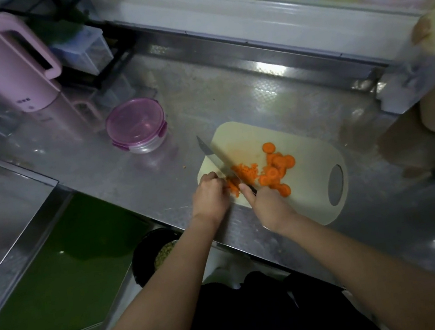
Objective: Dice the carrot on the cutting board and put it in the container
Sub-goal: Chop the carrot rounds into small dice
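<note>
My right hand (pixel 269 205) is closed round the handle of the knife (pixel 215 156), with the forefinger laid along the back of the blade. The tip points away and to the left, out past the edge of the board (pixel 306 179). My left hand (pixel 209 194) is curled, its fingertips pinning a small bunch of carrot (pixel 233 185) to the near left corner of the board, right against the blade.

Just beyond the blade lies a loose heap of dice (pixel 245 173), and to its right a pile of uncut rounds (pixel 276 170), some overlapping, one lying a little apart at the far side. All the carrot is on the board; none is in the container (pixel 136 129), which stands on the bench (pixel 228 92) well to the left of the board with its purple lid (pixel 133 121) on.

I judge I am partway through the dicing: one bunch is under the knife and most of the rounds are waiting. The next cut calls for my left fingertips tucked back from the edge as the blade comes down, then feeding the bunch along. Later the rounds must be stacked and cut, and the lid must come off before anything goes in.
</note>
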